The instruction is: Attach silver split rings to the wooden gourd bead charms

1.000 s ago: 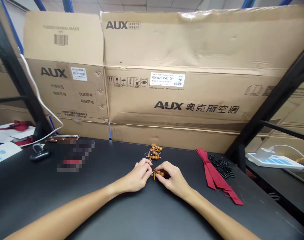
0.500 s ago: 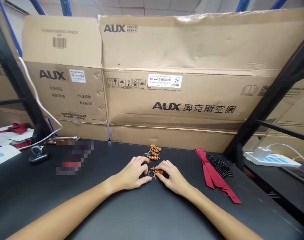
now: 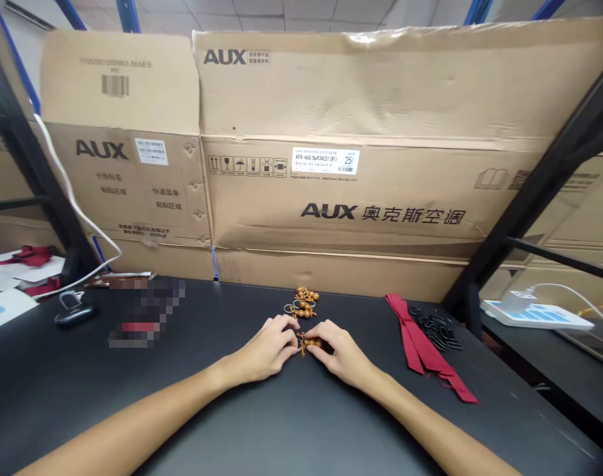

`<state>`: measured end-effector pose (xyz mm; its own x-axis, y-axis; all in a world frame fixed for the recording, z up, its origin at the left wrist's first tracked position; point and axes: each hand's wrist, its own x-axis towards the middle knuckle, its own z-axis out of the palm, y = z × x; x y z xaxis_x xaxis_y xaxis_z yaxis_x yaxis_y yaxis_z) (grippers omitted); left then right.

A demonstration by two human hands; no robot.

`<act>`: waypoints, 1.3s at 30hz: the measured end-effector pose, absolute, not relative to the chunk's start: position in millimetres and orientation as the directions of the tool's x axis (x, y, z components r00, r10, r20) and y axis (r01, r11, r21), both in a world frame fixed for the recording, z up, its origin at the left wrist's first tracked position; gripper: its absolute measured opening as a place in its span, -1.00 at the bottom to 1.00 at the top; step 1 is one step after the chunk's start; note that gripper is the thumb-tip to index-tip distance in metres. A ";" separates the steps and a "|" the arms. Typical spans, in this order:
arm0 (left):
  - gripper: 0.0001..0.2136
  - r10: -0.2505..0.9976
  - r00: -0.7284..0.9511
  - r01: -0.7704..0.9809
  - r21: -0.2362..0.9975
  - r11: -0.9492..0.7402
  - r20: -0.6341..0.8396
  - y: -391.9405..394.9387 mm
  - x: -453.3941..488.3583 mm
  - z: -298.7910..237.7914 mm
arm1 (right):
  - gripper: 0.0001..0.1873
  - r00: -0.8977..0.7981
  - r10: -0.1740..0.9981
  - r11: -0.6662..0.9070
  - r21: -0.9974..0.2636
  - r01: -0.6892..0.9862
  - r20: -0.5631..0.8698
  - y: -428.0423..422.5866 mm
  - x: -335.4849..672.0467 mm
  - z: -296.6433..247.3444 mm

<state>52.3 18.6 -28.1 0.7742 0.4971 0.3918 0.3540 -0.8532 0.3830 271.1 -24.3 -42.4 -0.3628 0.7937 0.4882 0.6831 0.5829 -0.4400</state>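
Amber-brown, glossy beads are noted in the head view on a small beaded ornament; it is held low over a smooth black tabletop, between two bare hands; its beaded body is pinched between thumb and forefinger of the right hand; at its other end, a thin, round, silver-coloured metal ring appears to be pinched by thumb and forefinger of the left hand, though the contact is partly hidden.

Just beyond the fingertips, a cluster of similar amber-brown beaded pieces with metal rings is laid near the tall brown cardboard boxes; to the right, flat dark-red fabric strips are placed beside a heap of black looped pieces; none of these is being handled.

As to progress, work on the ornament is judged to be under way and unfinished, both ends being engaged; whether the ring is fully secured cannot be established; whether the clustered pieces are finished or waiting cannot be told.
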 end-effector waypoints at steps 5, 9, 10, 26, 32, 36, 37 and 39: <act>-0.89 0.487 0.785 0.337 0.396 -0.854 0.382 19.6 51.4 -27.5 | -0.91 -0.270 0.823 0.486 -0.373 0.790 0.500 -21.5 271.6 -44.4; -0.91 0.521 0.759 0.377 0.388 -0.841 0.390 15.6 51.5 -24.6 | -0.90 -0.306 0.822 0.506 -0.368 0.780 0.480 -23.8 270.7 -41.4; -0.91 0.535 0.745 0.394 0.384 -0.835 0.397 14.4 51.7 -24.1 | -0.90 -0.331 0.817 0.526 -0.376 0.763 0.473 -24.8 270.5 -40.3; -0.87 0.489 0.777 0.385 0.314 -0.868 0.396 13.2 52.6 -23.9 | -0.92 -0.320 0.819 0.517 -0.369 0.773 0.476 -24.9 269.4 -40.1; -0.92 0.508 0.753 0.406 0.313 -0.859 0.418 9.9 53.0 -22.2 | -0.90 -0.407 0.799 0.581 -0.393 0.713 0.443 -27.5 269.0 -38.9; -0.91 0.480 0.769 0.384 0.296 -0.875 0.423 11.3 52.9 -23.0 | -0.87 -0.414 0.789 0.600 -0.422 0.680 0.454 -28.7 268.8 -38.2; -0.90 0.474 0.773 0.376 0.297 -0.878 0.422 12.1 52.8 -23.5 | -0.87 -0.409 0.788 0.600 -0.424 0.679 0.460 -28.5 268.9 -38.4; -0.88 0.473 0.776 0.366 0.312 -0.877 0.417 14.0 52.6 -24.7 | -0.88 -0.386 0.791 0.587 -0.410 0.698 0.475 -27.3 269.3 -39.6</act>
